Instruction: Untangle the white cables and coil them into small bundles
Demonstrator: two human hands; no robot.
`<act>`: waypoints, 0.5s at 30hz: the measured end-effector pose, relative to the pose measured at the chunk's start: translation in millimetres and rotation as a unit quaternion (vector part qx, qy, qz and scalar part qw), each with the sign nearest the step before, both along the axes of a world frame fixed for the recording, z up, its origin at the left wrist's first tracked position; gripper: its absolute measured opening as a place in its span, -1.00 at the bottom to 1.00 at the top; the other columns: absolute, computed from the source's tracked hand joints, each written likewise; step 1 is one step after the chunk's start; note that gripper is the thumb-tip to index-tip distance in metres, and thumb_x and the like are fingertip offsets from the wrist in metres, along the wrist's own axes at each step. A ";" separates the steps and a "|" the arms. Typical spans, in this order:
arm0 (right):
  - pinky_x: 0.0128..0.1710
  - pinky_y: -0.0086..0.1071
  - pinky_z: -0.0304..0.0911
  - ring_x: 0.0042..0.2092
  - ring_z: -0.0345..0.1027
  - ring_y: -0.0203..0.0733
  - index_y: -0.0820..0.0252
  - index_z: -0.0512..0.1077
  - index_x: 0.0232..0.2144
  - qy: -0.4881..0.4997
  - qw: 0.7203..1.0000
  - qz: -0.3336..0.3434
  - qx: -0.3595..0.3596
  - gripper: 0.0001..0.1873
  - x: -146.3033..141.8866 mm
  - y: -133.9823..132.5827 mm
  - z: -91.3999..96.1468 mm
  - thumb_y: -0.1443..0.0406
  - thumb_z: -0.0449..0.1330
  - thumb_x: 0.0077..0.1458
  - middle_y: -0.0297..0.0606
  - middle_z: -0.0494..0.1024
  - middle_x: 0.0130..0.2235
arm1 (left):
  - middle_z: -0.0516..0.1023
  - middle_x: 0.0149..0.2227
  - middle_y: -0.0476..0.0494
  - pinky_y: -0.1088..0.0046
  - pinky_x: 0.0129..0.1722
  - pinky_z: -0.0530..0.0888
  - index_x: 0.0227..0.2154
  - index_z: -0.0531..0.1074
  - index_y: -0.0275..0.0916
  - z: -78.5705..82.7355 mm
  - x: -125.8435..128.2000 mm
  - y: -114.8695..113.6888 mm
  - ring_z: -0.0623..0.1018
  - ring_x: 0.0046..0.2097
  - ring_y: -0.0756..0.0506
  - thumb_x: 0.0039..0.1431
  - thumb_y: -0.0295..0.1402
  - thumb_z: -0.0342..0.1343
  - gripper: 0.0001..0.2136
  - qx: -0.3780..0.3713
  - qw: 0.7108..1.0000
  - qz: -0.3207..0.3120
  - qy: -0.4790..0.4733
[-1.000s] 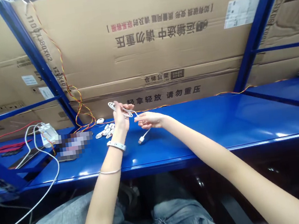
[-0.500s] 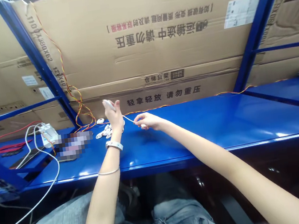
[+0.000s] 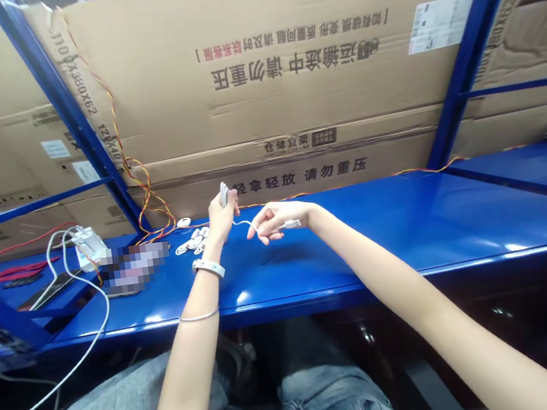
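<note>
My left hand [image 3: 219,215] is raised above the blue shelf [image 3: 407,227] and pinches a coiled white cable [image 3: 223,193], seen edge-on between its fingers. A short length of that cable runs to my right hand [image 3: 275,218], which grips it near the USB plug [image 3: 292,224] that sticks out to the right. Both hands hover close together over the shelf. A white band is on my left wrist. Several bundled white cables [image 3: 192,240] lie on the shelf just left of my left hand.
Large cardboard boxes [image 3: 287,75] stand behind the shelf. Red-and-yellow twisted wire [image 3: 142,182] hangs by the blue upright [image 3: 63,105]. A white charger [image 3: 87,241] with white leads, a blurred patch and red leads lie at the left. My jeans-clad lap is below.
The open loops in my left hand have been pulled into a tight coil. My right hand has drawn the loose end up, so the plug no longer dangles below it.
</note>
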State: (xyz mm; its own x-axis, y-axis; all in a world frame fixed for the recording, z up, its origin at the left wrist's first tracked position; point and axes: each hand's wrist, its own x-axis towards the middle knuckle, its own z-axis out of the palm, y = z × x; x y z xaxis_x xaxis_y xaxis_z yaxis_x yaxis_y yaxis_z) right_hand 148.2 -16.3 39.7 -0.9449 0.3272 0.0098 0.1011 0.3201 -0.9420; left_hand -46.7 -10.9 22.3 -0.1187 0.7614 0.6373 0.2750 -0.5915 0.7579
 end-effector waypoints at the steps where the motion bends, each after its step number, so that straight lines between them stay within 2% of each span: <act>1: -0.55 -0.53 0.08 -0.51 0.20 -0.44 0.36 0.47 -0.13 0.002 1.000 -0.009 -0.003 -0.58 -1.2 0.4 -1.2 0.21 0.31 -0.01 -0.22 0.54 -0.37 | 0.32 -0.59 0.03 0.50 -0.44 0.33 -0.48 0.30 -0.23 -0.4 1.4 0.6 0.35 -0.53 0.03 0.14 0.01 0.08 -0.63 -0.023 0.999 -0.038 -0.032; 4: -0.55 -0.53 0.11 -0.52 0.22 -0.44 0.36 0.46 -0.16 -0.005 1.000 -0.015 -0.022 -0.62 -5.1 1.4 -5.1 0.23 0.30 -0.01 -0.24 0.53 -0.37 | 0.33 -0.56 0.04 0.51 -0.46 0.37 -0.45 0.28 -0.23 -1.6 4.8 0.1 0.38 -0.53 0.05 0.10 0.08 0.09 -0.58 -0.062 0.988 -0.126 -0.060; 7: -0.58 -0.54 0.08 -0.53 0.21 -0.44 0.35 0.46 -0.18 0.029 0.998 -0.036 -0.043 -0.65 -6.0 3.3 -7.4 0.25 0.31 -0.02 -0.33 0.45 -0.45 | 0.39 -0.51 -0.01 0.52 -0.50 0.34 -0.46 0.31 -0.26 -1.5 6.7 -5.5 0.38 -0.51 0.06 0.06 0.14 0.08 -0.53 -0.077 0.985 -0.156 0.021; 10: -0.62 -0.55 0.01 -0.57 0.14 -0.47 0.36 0.45 -0.26 0.071 0.993 -0.076 -0.052 -0.69 -3.1 5.2 -6.5 0.23 0.30 -0.02 -0.39 0.36 -0.52 | 0.36 -0.57 -0.01 0.51 -0.58 0.27 -0.48 0.31 -0.26 0.6 7.9 -15.2 0.33 -0.56 0.05 0.06 0.19 0.02 -0.49 -0.100 0.971 -0.190 0.105; 13: -0.64 -0.55 -0.05 -0.60 0.02 -0.48 0.35 0.44 -0.36 0.066 0.993 -0.096 -0.025 -0.70 2.9 4.4 -1.2 0.17 0.28 0.02 -0.46 0.23 -0.60 | 0.29 -0.61 0.03 0.51 -0.60 0.21 -0.49 0.28 -0.24 3.9 7.8 -25.1 0.27 -0.58 0.06 0.06 0.10 0.11 -0.56 -0.138 0.950 -0.244 0.139; 15: -0.62 -0.54 -0.04 -0.59 0.03 -0.47 0.34 0.45 -0.36 0.045 0.993 -0.105 0.032 -0.66 7.8 2.3 4.1 0.12 0.27 0.03 -0.46 0.23 -0.61 | 0.27 -0.59 0.04 0.53 -0.60 0.17 -0.49 0.27 -0.24 5.5 6.6 -28.5 0.25 -0.57 0.08 0.02 0.00 0.21 -0.60 -0.157 0.942 -0.263 0.140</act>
